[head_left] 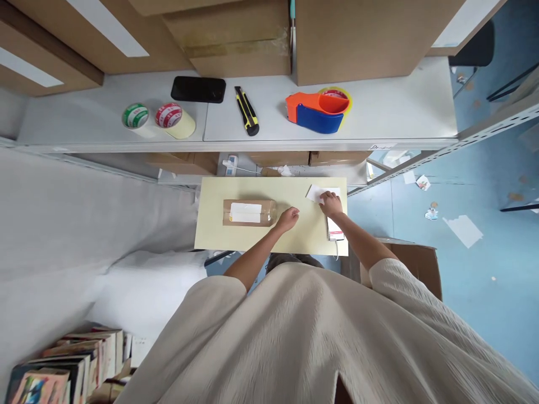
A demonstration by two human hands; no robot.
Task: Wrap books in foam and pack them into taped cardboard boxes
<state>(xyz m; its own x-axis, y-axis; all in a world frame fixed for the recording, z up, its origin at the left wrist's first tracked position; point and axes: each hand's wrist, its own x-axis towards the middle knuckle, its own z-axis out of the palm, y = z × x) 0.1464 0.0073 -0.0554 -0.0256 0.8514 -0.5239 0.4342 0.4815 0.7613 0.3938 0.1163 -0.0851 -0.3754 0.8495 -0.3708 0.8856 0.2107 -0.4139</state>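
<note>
On the pale yellow table [210, 235] lies a brown cardboard parcel [272, 209] with a white label [245, 212] on its top and shiny clear tape at its right end. My left hand [288, 219] is closed just right of the parcel, apart from it; whatever its curled fingers may hold is hidden. At the table's right side, my right hand [331, 204] is closed on a white paper slip [314, 193], fingers pointing down. Under my right wrist sits a white flat item [336, 229] with a red strip and a cable, partly covered by the arm.
The grey shelf [269, 126] ahead carries a black phone [197, 90], a yellow-black utility knife [246, 111], an orange-blue tape dispenser [319, 112] and tape rolls [175, 119]. Large cardboard boxes [362, 39] stand behind. An open carton [415, 264] is right of the table; books [80, 359] lie lower left.
</note>
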